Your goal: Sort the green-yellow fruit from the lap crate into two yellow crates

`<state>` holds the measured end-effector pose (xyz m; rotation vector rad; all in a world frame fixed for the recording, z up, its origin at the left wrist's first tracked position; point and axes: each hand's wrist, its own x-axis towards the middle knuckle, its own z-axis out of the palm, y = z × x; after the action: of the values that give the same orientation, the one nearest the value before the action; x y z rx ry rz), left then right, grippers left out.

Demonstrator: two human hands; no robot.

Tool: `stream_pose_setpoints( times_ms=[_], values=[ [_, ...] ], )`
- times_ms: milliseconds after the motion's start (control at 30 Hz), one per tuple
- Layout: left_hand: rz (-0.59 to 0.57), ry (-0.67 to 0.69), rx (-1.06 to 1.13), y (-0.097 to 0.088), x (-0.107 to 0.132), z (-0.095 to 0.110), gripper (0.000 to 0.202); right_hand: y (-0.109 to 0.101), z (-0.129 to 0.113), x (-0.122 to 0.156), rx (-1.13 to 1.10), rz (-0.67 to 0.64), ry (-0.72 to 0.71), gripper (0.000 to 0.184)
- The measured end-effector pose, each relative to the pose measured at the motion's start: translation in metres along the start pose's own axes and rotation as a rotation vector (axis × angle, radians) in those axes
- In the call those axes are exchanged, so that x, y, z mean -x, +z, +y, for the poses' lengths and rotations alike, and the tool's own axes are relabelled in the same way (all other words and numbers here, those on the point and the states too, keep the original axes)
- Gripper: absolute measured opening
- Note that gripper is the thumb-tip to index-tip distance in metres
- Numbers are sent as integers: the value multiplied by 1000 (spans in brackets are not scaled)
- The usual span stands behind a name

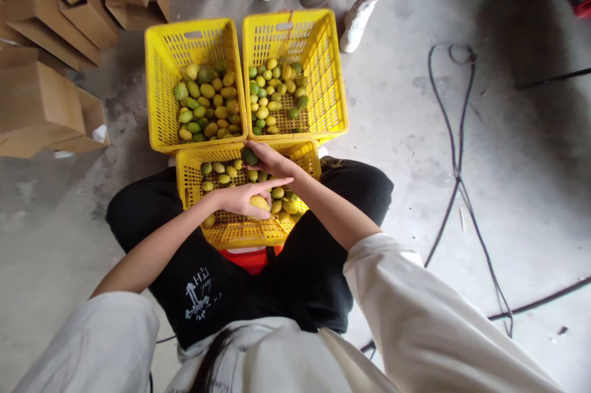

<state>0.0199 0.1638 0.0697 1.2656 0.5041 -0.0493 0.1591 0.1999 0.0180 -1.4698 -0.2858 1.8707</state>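
Midway, judging by fill | left hand (242,199) closed around yellow fruit (259,202) over near crate (194,180) | right hand (270,161) gripping green fruit (249,156) at far rim | left far crate (157,72) fuller, right far crate (330,60) partly filled | near crate holding more fruit

White "Hü" print on black shorts (203,294)

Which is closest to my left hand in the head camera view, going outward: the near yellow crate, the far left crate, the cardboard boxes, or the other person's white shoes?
From the left hand:
1. Near yellow crate: the hand is inside it, on a fruit.
2. Far left crate: just beyond, left.
3. Cardboard boxes and white shoes: too close to call; boxes far left, shoes beyond the right crate.
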Motion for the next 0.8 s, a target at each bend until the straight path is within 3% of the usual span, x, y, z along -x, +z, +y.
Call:
stream_pose_setpoints(
  times_ms=[100, 233, 300, 367, 467, 667, 733, 800],
  values=[
    [-24, 30, -55, 0, -6, 1, 69, 1, -3, 5, -113, 23, 71, 19],
    [-155, -21, -118, -4, -10, 2, 40, 3, -11, 2, -286, 105, 244, 23],
    [-192, -82, -170, -5, -9, 2, 33, 1, -16, -1, -389, 146, 257, 25],
    [-145, -134, -194, -5, -6, 0, 33, -2, -19, -3, -471, 195, 209, 25],
    [143, -183, -41, -9, -2, -3, 31, -7, -22, -4, -498, 197, 105, 24],
    [1003, -207, 756, -41, -5, -7, 14, -13, -20, -2, -337, 126, 96, 24],
    [1178, -161, 979, -52, -5, -7, 13, -11, -18, -1, -328, 132, 121, 23],
    [1236, -144, 1126, -60, -3, -7, 12, -8, -15, 0, -362, 170, 136, 17]
  ],
)
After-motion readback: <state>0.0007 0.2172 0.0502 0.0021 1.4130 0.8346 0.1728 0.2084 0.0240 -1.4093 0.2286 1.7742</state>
